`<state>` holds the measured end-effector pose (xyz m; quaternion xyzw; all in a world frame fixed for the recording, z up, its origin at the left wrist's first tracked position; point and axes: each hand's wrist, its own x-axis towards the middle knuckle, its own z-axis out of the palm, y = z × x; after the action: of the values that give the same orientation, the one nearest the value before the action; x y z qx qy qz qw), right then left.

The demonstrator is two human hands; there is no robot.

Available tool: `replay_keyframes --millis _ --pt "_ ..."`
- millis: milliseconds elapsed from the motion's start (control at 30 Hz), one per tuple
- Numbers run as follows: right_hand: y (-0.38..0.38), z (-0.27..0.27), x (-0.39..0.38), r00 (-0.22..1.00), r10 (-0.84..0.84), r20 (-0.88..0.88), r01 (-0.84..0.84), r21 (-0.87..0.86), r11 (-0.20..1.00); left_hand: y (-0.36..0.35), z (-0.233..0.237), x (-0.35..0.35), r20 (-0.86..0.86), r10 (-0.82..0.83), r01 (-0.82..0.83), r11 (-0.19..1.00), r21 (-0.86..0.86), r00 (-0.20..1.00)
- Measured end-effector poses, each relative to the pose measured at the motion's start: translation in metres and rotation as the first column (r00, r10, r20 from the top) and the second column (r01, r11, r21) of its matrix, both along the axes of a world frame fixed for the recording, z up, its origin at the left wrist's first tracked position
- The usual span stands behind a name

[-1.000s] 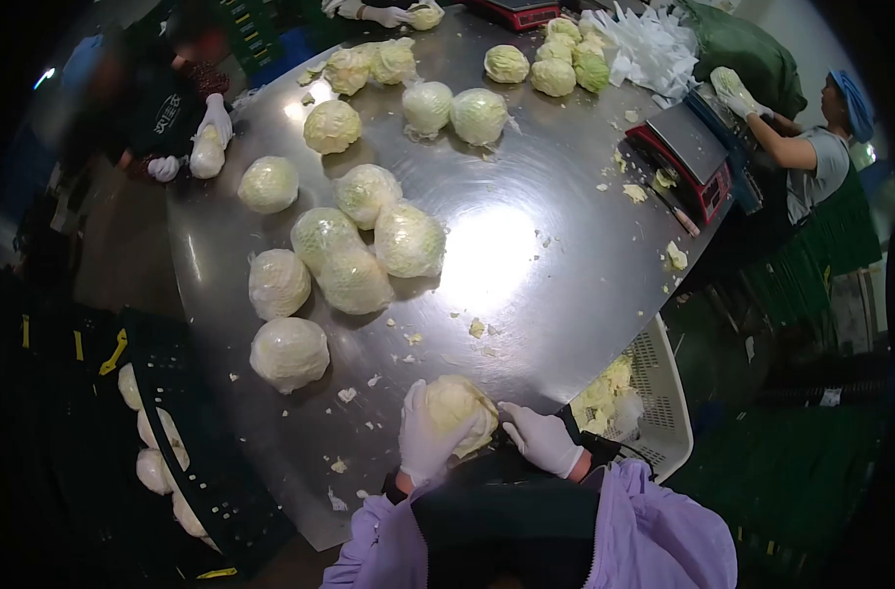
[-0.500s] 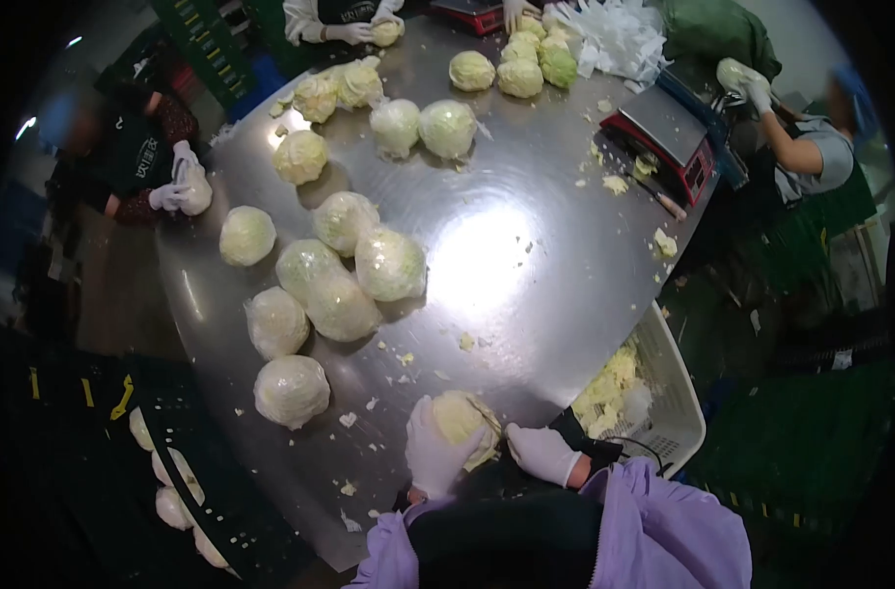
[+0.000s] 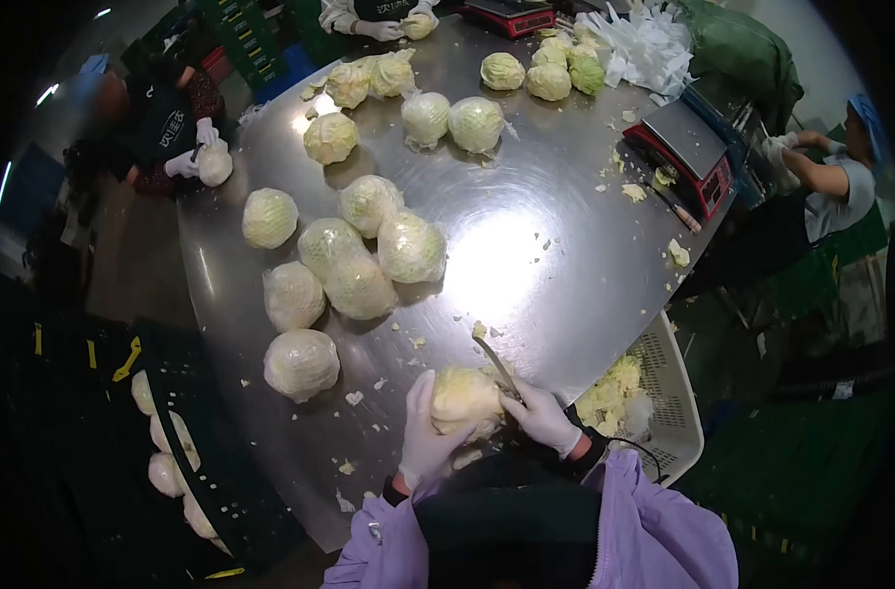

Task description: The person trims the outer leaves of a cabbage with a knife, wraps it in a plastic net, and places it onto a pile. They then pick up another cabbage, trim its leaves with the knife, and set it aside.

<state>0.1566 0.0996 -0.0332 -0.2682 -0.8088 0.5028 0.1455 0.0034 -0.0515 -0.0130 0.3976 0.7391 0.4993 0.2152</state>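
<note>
Cabbages (image 3: pixel 301 365) on left of table (image 3: pixel 585 196), scale (image 3: pixel 680 140) on right, basket (image 3: pixel 680 398) beside near-right edge, crate (image 3: pixel 233 471) near left

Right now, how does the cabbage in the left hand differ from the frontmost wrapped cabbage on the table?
The held cabbage looks bare; the wrapped cabbage is covered in clear film. The held cabbage is in the left hand, beside the knife; the wrapped cabbage rests untouched on the table. Both are pale and roundish.
</note>
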Motion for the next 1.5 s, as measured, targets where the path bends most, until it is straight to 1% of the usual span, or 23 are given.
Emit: replay_keyframes --millis 33,100,133,167,200,233,267,300,367,533,633,700,833,867,900,967,1100,1133,1200,1267,1367,1467,1500 --pt "0.004 0.003 0.001 1.000 0.004 0.004 -0.004 0.001 1.000 0.004 -0.006 -0.001 0.004 0.004 -0.004 1.000 0.001 1.000" --pt "0.016 0.013 -0.003 0.992 -0.039 0.117 0.097 -0.546 0.832 0.010 -0.015 -0.006 -0.065 0.004 -0.011 0.994 -0.111 0.998" --pt "0.020 0.029 -0.004 0.987 -0.064 0.144 0.138 -0.592 0.794 0.012 -0.015 -0.007 -0.067 -0.002 -0.006 0.994 -0.109 0.998" --pt "0.018 0.025 -0.003 0.988 -0.063 0.143 0.135 -0.587 0.799 0.017 -0.015 -0.006 -0.020 0.037 -0.039 0.993 -0.114 0.999" --pt "0.012 0.017 -0.002 0.997 -0.071 0.036 0.075 -0.155 0.985 0.021 -0.016 -0.004 0.029 0.078 -0.074 0.990 -0.121 0.997" --pt "0.007 0.017 -0.004 0.997 -0.034 -0.063 0.052 0.313 0.948 0.024 -0.013 -0.002 0.031 0.075 -0.071 0.990 -0.119 0.997" --pt "0.001 0.019 -0.005 0.999 -0.042 -0.004 0.041 0.331 0.943 0.027 -0.007 0.000 0.032 0.082 -0.077 0.990 -0.118 0.996" --pt "-0.003 0.021 -0.008 0.998 -0.057 -0.001 0.054 0.330 0.942 0.029 -0.005 0.002 0.034 0.084 -0.080 0.990 -0.119 0.996" --pt "-0.008 0.022 -0.011 0.973 -0.093 0.209 0.025 0.305 0.952 0.026 -0.011 0.003 0.024 0.073 -0.070 0.991 -0.113 0.997" --pt "0.003 0.021 -0.019 0.983 -0.073 0.168 0.001 0.390 0.921 0.027 -0.012 0.005 0.026 0.087 -0.083 0.987 -0.136 0.996" --pt "0.019 0.016 -0.020 0.972 -0.071 0.223 -0.007 0.330 0.944 0.028 -0.015 0.008 -0.038 0.097 -0.101 0.988 -0.117 0.995" --pt "0.042 0.002 -0.014 0.940 -0.115 0.321 0.034 0.249 0.968 0.028 -0.002 0.010 -0.135 0.004 -0.032 0.979 -0.200 0.991" --pt "0.037 0.022 -0.010 0.987 -0.056 0.153 0.039 0.109 0.993 0.019 -0.003 0.009 -0.104 -0.012 -0.008 0.981 -0.194 0.994" --pt "0.029 0.024 -0.013 0.994 -0.009 0.106 0.000 0.084 0.996 0.017 -0.007 0.005 -0.018 0.023 -0.025 0.984 -0.176 1.000" --pt "0.022 0.027 -0.011 0.995 0.001 0.101 -0.010 0.084 0.996 0.017 -0.008 0.002 0.064 0.061 -0.051 0.987 -0.151 0.996" --pt "0.010 0.030 -0.026 0.982 0.010 0.190 -0.073 0.325 0.943 0.020 -0.001 0.005 -0.034 0.004 -0.010 0.983 -0.183 0.999" --pt "0.034 0.012 -0.033 0.995 -0.023 0.097 0.005 0.182 0.983 0.026 0.001 0.005 -0.018 0.021 -0.025 0.967 -0.255 1.000" --pt "0.039 0.003 -0.029 0.992 -0.011 0.128 -0.005 0.126 0.992 0.027 -0.007 0.007 -0.109 0.006 -0.036 0.960 -0.278 0.994" --pt "0.050 0.004 -0.034 0.989 0.012 0.148 -0.026 0.096 0.995 0.028 -0.014 0.004 -0.089 0.018 -0.037 0.974 -0.221 0.996" --pt "0.053 0.013 -0.032 0.953 0.003 0.304 0.023 -0.082 0.996 0.029 -0.011 0.007 -0.081 0.023 -0.038 0.981 -0.190 0.996" --pt "0.061 -0.005 -0.027 0.973 0.000 0.229 -0.017 0.072 0.997 0.026 -0.014 0.009 -0.180 -0.007 -0.042 0.962 -0.269 0.984" --pt "0.066 -0.022 -0.027 0.943 -0.031 0.332 0.034 -0.003 0.999 0.020 -0.031 0.002 -0.148 -0.027 -0.006 0.976 -0.218 0.989" --pt "0.066 -0.022 -0.024 0.934 -0.017 0.357 0.069 -0.134 0.989 0.013 -0.033 -0.003 -0.019 -0.045 0.043 0.992 -0.120 0.999"
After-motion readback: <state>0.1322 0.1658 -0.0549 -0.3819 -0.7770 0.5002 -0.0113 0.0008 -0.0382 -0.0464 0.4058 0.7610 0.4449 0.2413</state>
